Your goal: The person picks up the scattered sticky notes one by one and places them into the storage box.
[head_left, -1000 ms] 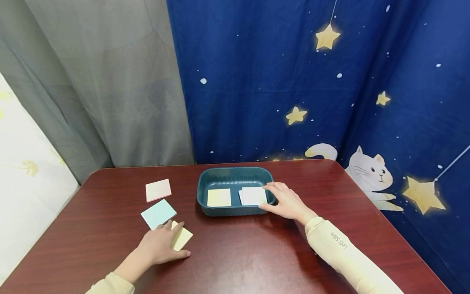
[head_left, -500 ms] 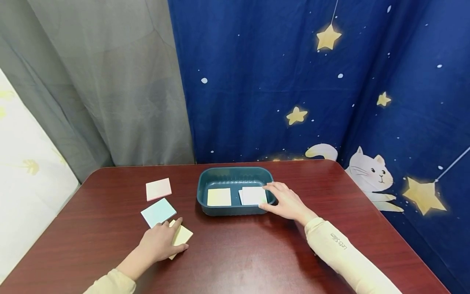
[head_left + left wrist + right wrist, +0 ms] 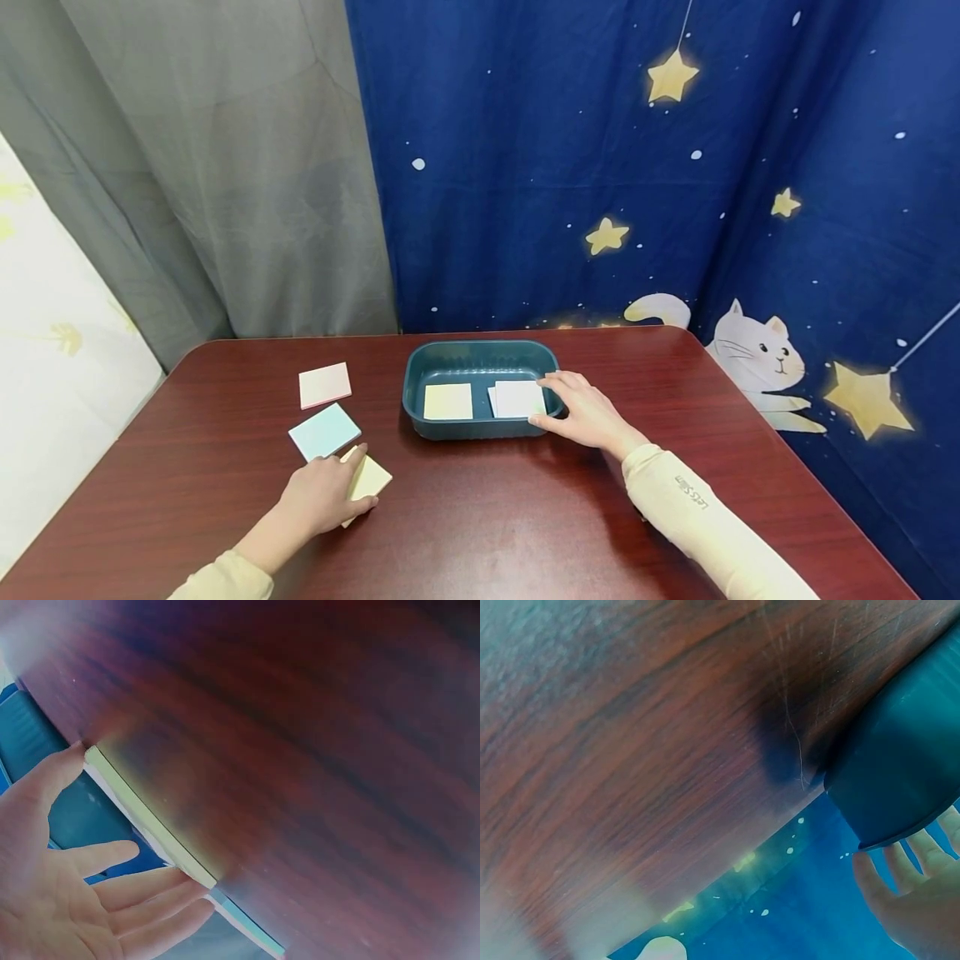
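In the head view my left hand (image 3: 317, 498) grips a pale yellow sticky note pad (image 3: 371, 478) on the table. The left wrist view shows the thumb at one end of the pad's edge (image 3: 150, 817) and fingertips at the other. My right hand (image 3: 585, 414) holds the right end of a dark teal bin (image 3: 480, 429), fingers and thumb over its rim. Inside the bin lie a yellow pad (image 3: 447, 402) on the left and a white pad (image 3: 520, 399) on the right, with another pale edge under the white one. The right wrist view shows the bin's outer wall (image 3: 900, 750) and fingers at its rim.
A light blue pad (image 3: 325, 432) lies just beyond my left hand, touching or almost touching the yellow one. Farther back is a pink-edged pad (image 3: 325, 385). The dark red table (image 3: 480, 533) ends at curtains (image 3: 525, 167) behind.
My left thumb has drawn in toward the fingers, and the left hand has moved slightly left. The yellow pad has shifted slightly left, its near corner now showing. My right hand and the bin stay still.
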`<action>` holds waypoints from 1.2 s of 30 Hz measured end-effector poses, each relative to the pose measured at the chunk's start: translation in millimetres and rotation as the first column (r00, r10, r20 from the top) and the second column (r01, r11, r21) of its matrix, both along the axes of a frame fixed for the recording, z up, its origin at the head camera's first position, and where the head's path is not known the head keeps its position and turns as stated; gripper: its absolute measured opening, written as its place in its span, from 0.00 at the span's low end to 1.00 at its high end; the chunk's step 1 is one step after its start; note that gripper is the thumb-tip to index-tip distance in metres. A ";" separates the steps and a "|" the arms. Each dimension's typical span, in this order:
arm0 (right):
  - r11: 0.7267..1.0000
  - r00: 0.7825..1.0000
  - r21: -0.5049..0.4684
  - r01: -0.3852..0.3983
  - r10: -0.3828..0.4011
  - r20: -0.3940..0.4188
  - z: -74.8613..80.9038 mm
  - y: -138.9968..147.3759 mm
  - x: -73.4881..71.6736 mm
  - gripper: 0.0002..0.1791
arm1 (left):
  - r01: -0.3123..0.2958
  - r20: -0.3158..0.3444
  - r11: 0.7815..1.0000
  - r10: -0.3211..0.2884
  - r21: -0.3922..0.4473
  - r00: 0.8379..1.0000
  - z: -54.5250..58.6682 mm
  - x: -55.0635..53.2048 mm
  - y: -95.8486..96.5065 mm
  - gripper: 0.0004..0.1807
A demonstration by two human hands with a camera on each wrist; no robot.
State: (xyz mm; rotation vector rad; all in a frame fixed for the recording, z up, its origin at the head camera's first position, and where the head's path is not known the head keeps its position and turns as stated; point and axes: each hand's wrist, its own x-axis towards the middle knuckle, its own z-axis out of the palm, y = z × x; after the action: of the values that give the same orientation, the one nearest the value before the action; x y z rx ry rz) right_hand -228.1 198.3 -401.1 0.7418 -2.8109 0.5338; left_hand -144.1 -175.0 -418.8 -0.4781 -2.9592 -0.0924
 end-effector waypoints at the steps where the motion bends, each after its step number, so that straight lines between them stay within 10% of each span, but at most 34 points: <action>1: 1.000 1.000 0.000 0.001 -0.001 0.000 -0.1 0.2 0.1 0.37 | 0.007 -0.007 1.000 -0.007 -0.003 1.000 0.0 0.0 -0.4 0.37; 36: 1.000 1.000 0.006 -0.002 0.002 -0.007 0.3 0.7 -1.3 0.38 | 0.014 -0.034 1.000 -0.015 -0.027 0.999 11.4 1.4 -1.6 0.33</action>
State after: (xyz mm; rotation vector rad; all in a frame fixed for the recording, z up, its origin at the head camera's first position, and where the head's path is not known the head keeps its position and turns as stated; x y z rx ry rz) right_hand -229.5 199.0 -400.8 0.7468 -2.8069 0.5230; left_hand -142.7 -176.7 -407.4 -0.4997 -2.9271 -0.0455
